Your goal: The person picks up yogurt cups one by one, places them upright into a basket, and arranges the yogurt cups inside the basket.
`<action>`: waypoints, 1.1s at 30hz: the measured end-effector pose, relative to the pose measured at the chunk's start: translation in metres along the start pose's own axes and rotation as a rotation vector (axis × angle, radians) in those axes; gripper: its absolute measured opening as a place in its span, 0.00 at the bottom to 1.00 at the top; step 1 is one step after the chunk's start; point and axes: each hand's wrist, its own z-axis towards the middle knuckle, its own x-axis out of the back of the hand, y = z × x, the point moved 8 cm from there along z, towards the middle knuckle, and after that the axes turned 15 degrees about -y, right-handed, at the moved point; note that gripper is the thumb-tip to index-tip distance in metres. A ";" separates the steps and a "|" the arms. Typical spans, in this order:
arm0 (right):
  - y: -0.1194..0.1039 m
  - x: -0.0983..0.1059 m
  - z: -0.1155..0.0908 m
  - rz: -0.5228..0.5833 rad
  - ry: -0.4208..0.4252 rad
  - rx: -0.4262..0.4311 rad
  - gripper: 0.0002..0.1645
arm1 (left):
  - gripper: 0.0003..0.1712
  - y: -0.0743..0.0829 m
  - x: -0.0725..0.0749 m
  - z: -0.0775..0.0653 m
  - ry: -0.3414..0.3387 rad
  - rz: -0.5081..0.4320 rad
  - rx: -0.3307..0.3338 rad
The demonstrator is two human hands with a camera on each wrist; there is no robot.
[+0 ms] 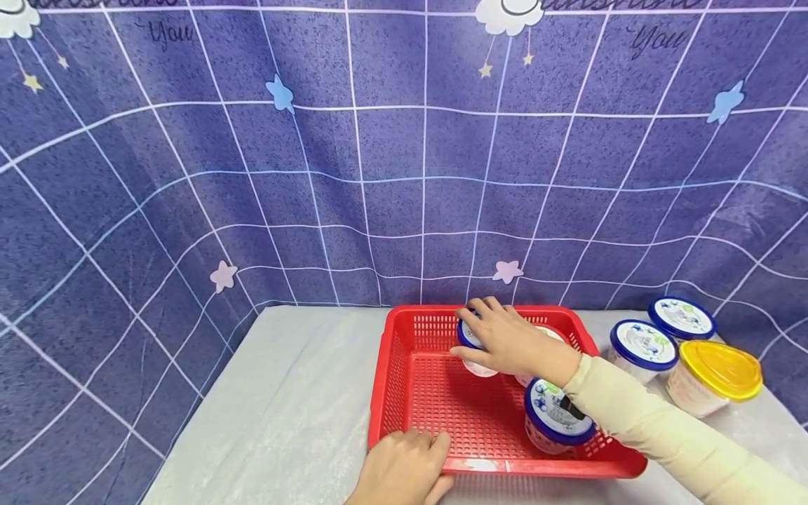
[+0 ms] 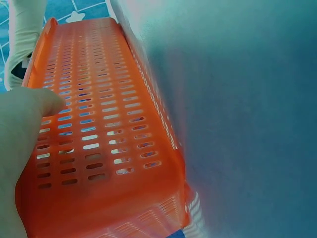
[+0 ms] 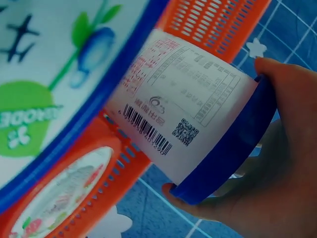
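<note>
A red plastic basket [image 1: 377,400] with slotted walls sits on the table. My left hand [image 1: 404,464] grips its near rim at the left corner; in the left wrist view the thumb [image 2: 49,101] lies against the outer wall. Over the back of the basket, my right hand [image 1: 505,342] holds a white tub [image 3: 183,99] by its blue lid [image 3: 233,148], fingers spread around the edge. Inside the basket, a second blue-lidded tub [image 1: 555,415] stands at the front right. A red-lidded tub [image 3: 59,196] is partly hidden behind the right hand and forearm in the head view.
Right of the basket stand two blue-lidded tubs [image 1: 642,345] and a tub with a yellow lid [image 1: 722,368]. Behind the white-covered table [image 1: 284,393] hangs a blue patterned cloth [image 1: 391,175]. My right forearm crosses the basket's right side.
</note>
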 end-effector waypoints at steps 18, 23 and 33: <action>-0.003 -0.034 0.016 0.000 -0.209 0.040 0.49 | 0.20 0.000 -0.003 0.001 -0.051 -0.010 0.008; -0.005 -0.038 0.016 -0.041 -0.226 0.056 0.49 | 0.21 0.001 -0.001 0.001 0.012 0.012 -0.005; -0.007 -0.040 0.015 -0.088 -0.221 0.050 0.49 | 0.21 0.001 -0.001 0.002 -0.024 -0.008 -0.001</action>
